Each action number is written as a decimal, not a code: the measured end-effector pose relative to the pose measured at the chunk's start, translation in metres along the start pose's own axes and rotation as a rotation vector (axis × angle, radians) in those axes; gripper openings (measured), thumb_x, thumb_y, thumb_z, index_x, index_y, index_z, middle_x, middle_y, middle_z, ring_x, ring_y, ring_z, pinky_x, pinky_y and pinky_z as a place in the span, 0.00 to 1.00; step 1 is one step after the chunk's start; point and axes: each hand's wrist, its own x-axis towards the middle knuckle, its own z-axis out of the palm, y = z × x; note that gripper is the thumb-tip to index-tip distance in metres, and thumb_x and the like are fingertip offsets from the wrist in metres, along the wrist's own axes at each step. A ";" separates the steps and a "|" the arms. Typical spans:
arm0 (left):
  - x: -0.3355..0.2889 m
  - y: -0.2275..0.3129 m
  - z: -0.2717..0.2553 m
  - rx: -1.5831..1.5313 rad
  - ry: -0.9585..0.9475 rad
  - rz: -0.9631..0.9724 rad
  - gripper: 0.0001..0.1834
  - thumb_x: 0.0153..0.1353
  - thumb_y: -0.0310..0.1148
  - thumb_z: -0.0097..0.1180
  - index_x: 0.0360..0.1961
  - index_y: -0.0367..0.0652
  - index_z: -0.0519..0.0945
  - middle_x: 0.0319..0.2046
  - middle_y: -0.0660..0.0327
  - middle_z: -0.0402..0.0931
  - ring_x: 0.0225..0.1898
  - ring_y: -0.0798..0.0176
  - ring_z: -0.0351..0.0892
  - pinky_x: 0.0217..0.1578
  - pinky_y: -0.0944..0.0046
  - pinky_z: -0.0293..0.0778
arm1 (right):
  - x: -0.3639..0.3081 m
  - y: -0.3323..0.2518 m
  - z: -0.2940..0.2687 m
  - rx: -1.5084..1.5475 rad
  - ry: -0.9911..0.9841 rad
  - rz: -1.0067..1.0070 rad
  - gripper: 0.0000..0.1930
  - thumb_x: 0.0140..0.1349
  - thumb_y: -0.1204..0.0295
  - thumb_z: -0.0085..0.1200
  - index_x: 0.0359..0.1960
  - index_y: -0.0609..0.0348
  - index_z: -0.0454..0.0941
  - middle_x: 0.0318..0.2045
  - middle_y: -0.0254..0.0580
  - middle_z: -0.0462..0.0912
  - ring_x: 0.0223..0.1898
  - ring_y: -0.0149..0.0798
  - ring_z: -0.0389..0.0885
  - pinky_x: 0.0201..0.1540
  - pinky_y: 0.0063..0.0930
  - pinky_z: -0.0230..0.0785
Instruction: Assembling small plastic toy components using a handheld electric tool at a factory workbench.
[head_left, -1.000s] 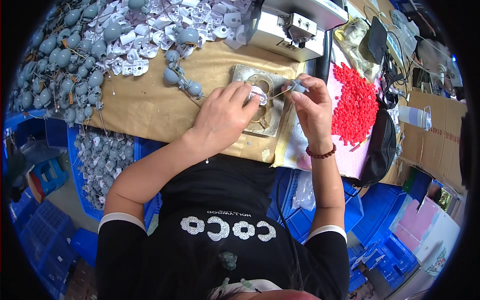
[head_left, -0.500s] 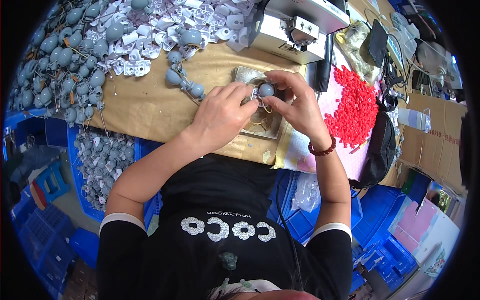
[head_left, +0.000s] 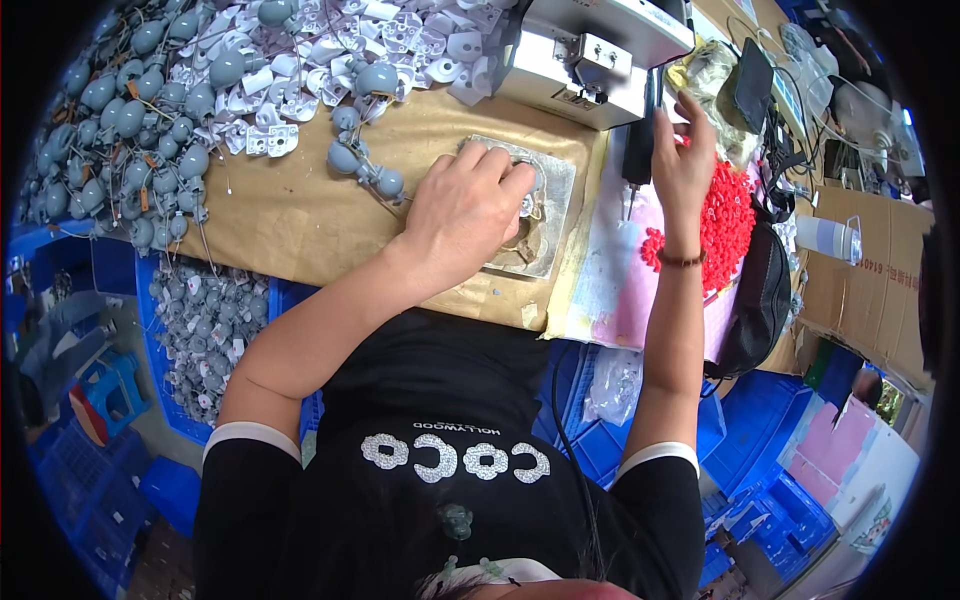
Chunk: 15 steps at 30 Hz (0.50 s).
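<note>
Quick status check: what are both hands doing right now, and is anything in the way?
Left hand pressing a part onto the metal plate. Right hand open, raised by the black tool, holding nothing visible. Red pieces beside it; nothing blocking.

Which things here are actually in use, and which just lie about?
In use:
left hand pressing on the metal jig plate
right hand at the black hanging screwdriver

Lying about:
grey bulb-shaped parts
red plastic pieces
black bag
blue crates

two hands [head_left: 470, 215], one metal plate [head_left: 555, 200], one grey machine [head_left: 590, 50]
</note>
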 end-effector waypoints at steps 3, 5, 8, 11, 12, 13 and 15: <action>0.001 0.000 0.000 -0.018 -0.007 0.000 0.16 0.49 0.27 0.64 0.41 0.42 0.78 0.34 0.60 0.73 0.41 0.55 0.74 0.42 0.57 0.74 | 0.015 0.023 0.017 -0.139 -0.121 0.147 0.26 0.61 0.63 0.60 0.58 0.64 0.73 0.41 0.57 0.84 0.40 0.53 0.84 0.44 0.41 0.75; 0.001 0.000 0.000 -0.026 -0.002 -0.006 0.16 0.49 0.27 0.64 0.41 0.42 0.79 0.34 0.60 0.73 0.41 0.55 0.74 0.42 0.57 0.74 | 0.022 0.024 0.021 -0.201 -0.177 0.263 0.29 0.58 0.62 0.63 0.59 0.63 0.71 0.42 0.57 0.84 0.40 0.49 0.85 0.46 0.35 0.75; 0.000 -0.001 0.000 -0.032 0.003 -0.008 0.16 0.48 0.27 0.64 0.41 0.42 0.79 0.34 0.60 0.74 0.41 0.55 0.74 0.41 0.57 0.74 | 0.013 0.018 0.010 0.111 0.016 0.224 0.30 0.55 0.67 0.66 0.59 0.62 0.70 0.41 0.49 0.84 0.40 0.42 0.84 0.45 0.30 0.74; 0.000 -0.002 -0.001 -0.031 0.004 -0.017 0.17 0.48 0.27 0.64 0.41 0.42 0.78 0.34 0.60 0.74 0.41 0.54 0.74 0.41 0.56 0.74 | 0.008 -0.025 -0.013 0.460 0.302 0.036 0.32 0.53 0.79 0.66 0.60 0.61 0.64 0.40 0.43 0.80 0.39 0.36 0.81 0.43 0.26 0.75; 0.000 -0.002 0.000 -0.033 -0.005 -0.021 0.17 0.48 0.26 0.64 0.41 0.42 0.78 0.34 0.59 0.73 0.41 0.54 0.74 0.41 0.56 0.74 | 0.011 -0.048 -0.025 0.561 0.389 -0.036 0.32 0.54 0.83 0.64 0.60 0.62 0.62 0.39 0.44 0.79 0.36 0.35 0.81 0.42 0.28 0.77; -0.001 -0.001 -0.001 -0.036 -0.017 -0.021 0.17 0.48 0.26 0.64 0.41 0.42 0.78 0.34 0.59 0.73 0.41 0.54 0.74 0.41 0.56 0.74 | 0.014 -0.072 -0.037 0.654 0.467 -0.117 0.33 0.55 0.87 0.61 0.61 0.63 0.60 0.38 0.45 0.78 0.34 0.34 0.80 0.41 0.29 0.78; -0.002 -0.002 -0.001 -0.039 0.012 -0.015 0.17 0.48 0.26 0.64 0.41 0.42 0.78 0.34 0.59 0.73 0.41 0.53 0.74 0.40 0.56 0.74 | 0.032 -0.096 -0.056 1.054 0.186 -0.175 0.30 0.58 0.86 0.57 0.62 0.64 0.60 0.34 0.44 0.78 0.33 0.38 0.81 0.40 0.38 0.78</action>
